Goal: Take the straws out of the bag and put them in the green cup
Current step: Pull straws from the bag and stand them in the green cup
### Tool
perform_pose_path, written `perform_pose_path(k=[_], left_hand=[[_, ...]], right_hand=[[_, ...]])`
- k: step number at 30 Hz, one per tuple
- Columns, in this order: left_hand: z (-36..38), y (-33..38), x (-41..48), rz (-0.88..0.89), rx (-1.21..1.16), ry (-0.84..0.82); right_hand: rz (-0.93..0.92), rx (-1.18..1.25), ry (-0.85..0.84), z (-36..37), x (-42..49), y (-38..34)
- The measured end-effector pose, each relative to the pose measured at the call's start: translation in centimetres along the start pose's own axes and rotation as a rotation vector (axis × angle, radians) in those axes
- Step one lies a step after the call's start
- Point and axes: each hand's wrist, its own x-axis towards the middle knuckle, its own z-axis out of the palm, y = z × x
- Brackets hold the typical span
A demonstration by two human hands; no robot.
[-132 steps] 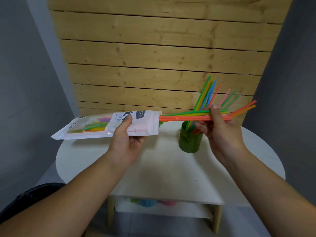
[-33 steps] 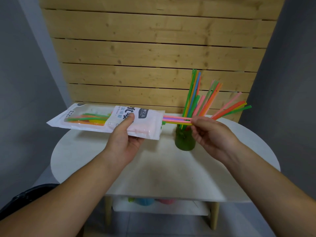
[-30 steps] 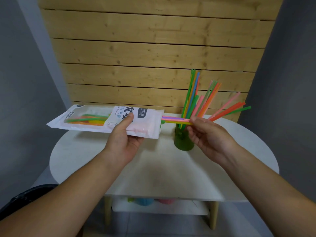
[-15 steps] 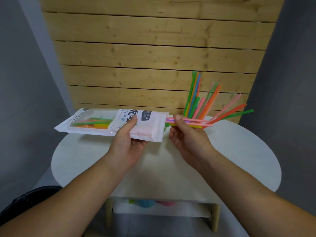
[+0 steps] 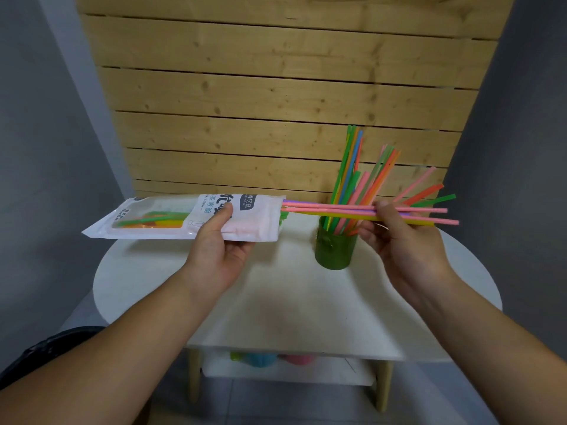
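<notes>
Head camera, from where I stand: the right hand (image 5: 399,240) has its grip pinched, thumb over fingers, on a bunch of straws (image 5: 331,208), pink, yellow and purple, lying level just above the green cup (image 5: 336,251). Their other ends sit inside the bag's open mouth. Left of the cup, the left hand (image 5: 219,243) grips the white printed bag (image 5: 171,217) flat in the air, thumb on top. More straws (image 5: 153,223), green, orange and yellow, show through its clear window. The cup stands on the white surface (image 5: 276,302), holding a fan of straws (image 5: 349,167).
</notes>
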Motion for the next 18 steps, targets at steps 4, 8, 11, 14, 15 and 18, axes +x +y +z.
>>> perform_pose_path(k=[4,8,11,14,15,18], left_hand=[[-0.2,0.0,0.3,0.014,-0.013,0.035],[-0.1,-0.4,0.5,0.008,-0.018,0.050],[0.2,-1.1,0.4,-0.003,-0.009,0.036],[0.6,-1.6,0.2,-0.010,0.010,0.020],[0.7,-1.8,0.2,-0.012,0.017,0.018],[0.7,-2.0,0.1,-0.017,0.028,0.008]], right_hand=[[-0.058,-0.052,0.059,-2.4,-0.3,-0.8],[-0.094,-0.094,0.133,-4.7,-0.2,-1.5],[-0.135,-0.142,0.184,-6.1,0.1,-1.9],[-0.220,-0.229,0.223,-6.7,0.1,-2.6],[-0.247,-0.264,0.229,-6.7,0.1,-2.8],[-0.289,-0.354,0.237,-6.4,0.3,-3.0]])
